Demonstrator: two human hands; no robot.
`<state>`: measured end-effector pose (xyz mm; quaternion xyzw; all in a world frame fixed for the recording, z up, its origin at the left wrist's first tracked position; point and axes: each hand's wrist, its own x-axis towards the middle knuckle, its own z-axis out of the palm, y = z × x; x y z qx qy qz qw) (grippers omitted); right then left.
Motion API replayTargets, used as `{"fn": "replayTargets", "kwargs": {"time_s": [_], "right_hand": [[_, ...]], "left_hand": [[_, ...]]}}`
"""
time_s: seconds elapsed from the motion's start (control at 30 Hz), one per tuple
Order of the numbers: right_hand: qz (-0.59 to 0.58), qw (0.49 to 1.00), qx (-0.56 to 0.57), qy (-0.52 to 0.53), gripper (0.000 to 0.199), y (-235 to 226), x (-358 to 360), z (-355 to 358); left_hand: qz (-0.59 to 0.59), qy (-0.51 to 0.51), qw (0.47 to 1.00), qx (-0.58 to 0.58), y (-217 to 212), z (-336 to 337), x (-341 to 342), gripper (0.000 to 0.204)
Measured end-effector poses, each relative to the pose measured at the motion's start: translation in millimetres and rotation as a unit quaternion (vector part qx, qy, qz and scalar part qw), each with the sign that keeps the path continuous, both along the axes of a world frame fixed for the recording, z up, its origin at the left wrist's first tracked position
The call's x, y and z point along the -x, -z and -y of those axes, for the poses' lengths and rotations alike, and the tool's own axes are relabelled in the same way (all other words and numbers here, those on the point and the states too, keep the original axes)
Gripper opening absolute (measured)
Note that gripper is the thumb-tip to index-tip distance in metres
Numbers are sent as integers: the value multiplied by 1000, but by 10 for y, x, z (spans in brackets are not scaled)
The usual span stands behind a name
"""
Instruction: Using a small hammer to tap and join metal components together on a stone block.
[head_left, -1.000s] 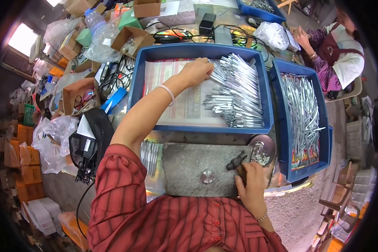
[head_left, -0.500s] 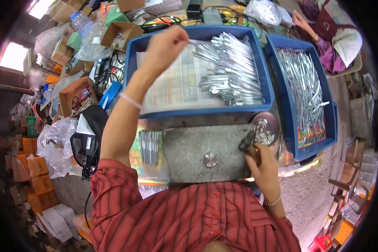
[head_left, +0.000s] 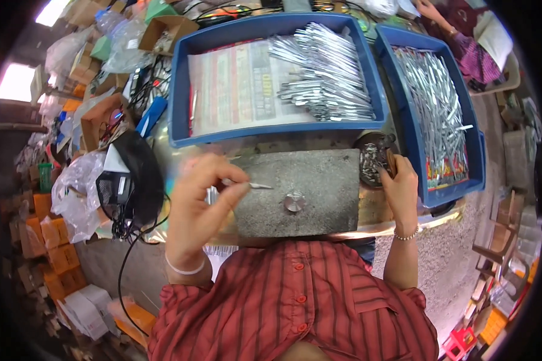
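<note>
My left hand (head_left: 202, 204) is over the left end of a grey metal slab (head_left: 331, 174), pinching a slim pointed metal piece (head_left: 260, 186) between thumb and fingers. Its tip points right, above the slab. A round shiny metal disc (head_left: 294, 201) sits on the slab. At the slab's right end, my right hand (head_left: 401, 188) is closed round a dark tool with a brown handle (head_left: 391, 162), partly hidden by the fingers. It is at the edge of a round bowl (head_left: 370, 174) of small metal bits. My left hand mostly hides a row of metal pieces (head_left: 212, 194).
Beyond the slab stands a blue tray (head_left: 277, 133) with paper and a heap of slim silver pieces (head_left: 331, 78). Another blue tray (head_left: 477, 162) of them is at right. A black mesh holder (head_left: 132, 174) and cables are at left. Another person's hand (head_left: 430, 12) shows far right.
My left hand has come down from over the large tray to the slab, now with a slim metal piece. My right hand has shifted to the bowl with its tool. The view has tilted.
</note>
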<state>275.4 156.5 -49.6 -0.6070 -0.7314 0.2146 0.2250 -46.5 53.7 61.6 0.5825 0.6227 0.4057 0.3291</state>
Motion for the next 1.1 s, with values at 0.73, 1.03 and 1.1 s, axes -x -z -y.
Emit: {"fn": "replayTargets", "kwargs": {"time_s": [0.73, 1.03, 1.1], "right_hand": [[60, 998, 23, -9, 21, 90, 236, -149], [72, 997, 29, -17, 19, 69, 186, -185], [63, 998, 19, -13, 18, 56, 161, -167]], "left_hand": [[-47, 43, 998, -18, 787, 274, -153, 11], [-28, 69, 997, -36, 882, 256, -133, 9], [9, 64, 997, -45, 938, 265, -114, 10]]}}
